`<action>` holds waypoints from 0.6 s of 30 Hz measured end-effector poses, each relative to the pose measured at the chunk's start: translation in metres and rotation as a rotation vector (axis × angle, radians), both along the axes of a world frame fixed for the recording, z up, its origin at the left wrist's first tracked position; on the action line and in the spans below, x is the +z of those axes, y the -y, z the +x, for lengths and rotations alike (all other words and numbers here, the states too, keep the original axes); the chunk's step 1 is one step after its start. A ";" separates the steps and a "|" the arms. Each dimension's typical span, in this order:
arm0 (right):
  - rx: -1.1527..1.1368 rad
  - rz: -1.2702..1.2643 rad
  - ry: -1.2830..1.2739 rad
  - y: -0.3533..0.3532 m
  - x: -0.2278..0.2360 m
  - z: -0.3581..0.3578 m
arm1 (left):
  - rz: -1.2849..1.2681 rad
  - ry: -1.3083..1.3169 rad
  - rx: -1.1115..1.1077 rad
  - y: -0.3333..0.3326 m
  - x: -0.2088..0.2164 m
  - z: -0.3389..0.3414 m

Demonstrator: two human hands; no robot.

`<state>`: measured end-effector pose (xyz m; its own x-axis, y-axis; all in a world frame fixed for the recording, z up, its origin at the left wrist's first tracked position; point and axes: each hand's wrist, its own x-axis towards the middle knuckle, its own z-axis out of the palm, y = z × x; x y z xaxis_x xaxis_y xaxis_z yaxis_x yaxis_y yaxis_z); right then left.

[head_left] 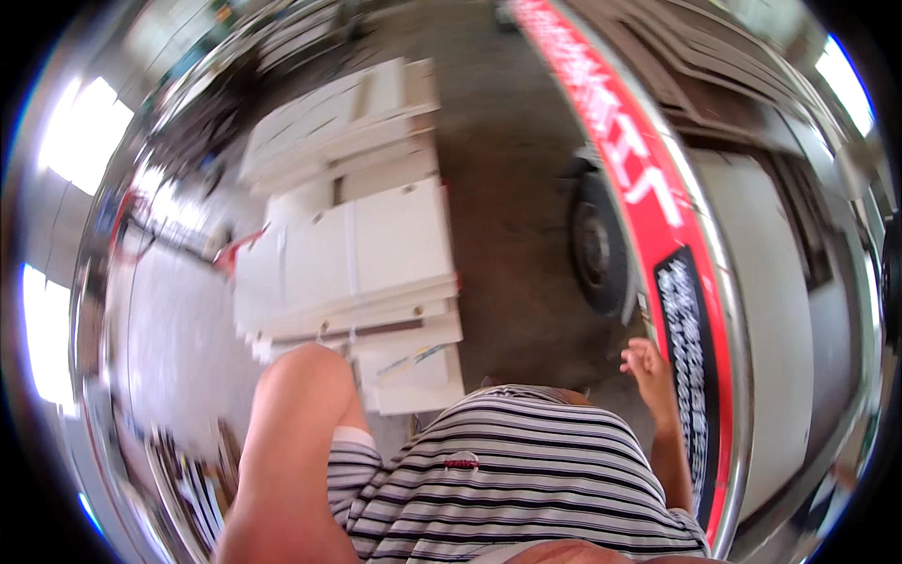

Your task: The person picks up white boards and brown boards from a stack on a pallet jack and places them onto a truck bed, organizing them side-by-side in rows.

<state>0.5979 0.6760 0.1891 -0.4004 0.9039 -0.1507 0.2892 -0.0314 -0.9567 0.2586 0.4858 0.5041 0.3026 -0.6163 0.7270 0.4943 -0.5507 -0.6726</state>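
My left arm (pixel 299 423) is bent, its elbow pointing forward at the lower left, and the left hand is out of view. Low on the right hangs my right hand (pixel 643 365), its fingers loosely curled and somewhat apart, with nothing visible in them. It is close beside the red side panel (pixel 648 179) of a truck; whether it touches the panel I cannot tell. Ahead of my left elbow stands a stack of pale flat boards (pixel 357 244), piled in uneven layers.
A truck wheel (pixel 597 242) shows under the panel. Brown and white sheets (pixel 752 273) lie on the truck bed. A red-handled hand truck (pixel 235 249) stands left of the stack. More boards (pixel 188 489) lean at the lower left. Dark concrete floor (pixel 503 188) runs between stack and truck.
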 end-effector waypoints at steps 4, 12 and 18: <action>0.208 -0.390 0.245 -0.007 -0.155 -0.037 | -0.694 0.824 0.195 0.014 -0.125 -0.122; 0.616 -0.653 0.579 -0.096 -0.238 -0.222 | -1.768 1.780 0.787 0.065 -0.521 -0.083; 0.579 -0.473 0.505 -0.169 -0.343 -0.405 | -2.074 2.447 0.044 0.058 -0.580 -0.028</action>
<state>0.1931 0.8453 -0.1538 -0.5591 0.3797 -0.7370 0.7643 -0.1082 -0.6357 0.2308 0.4277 -0.0756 -0.6332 0.1502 -0.7593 -0.6456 0.4386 0.6252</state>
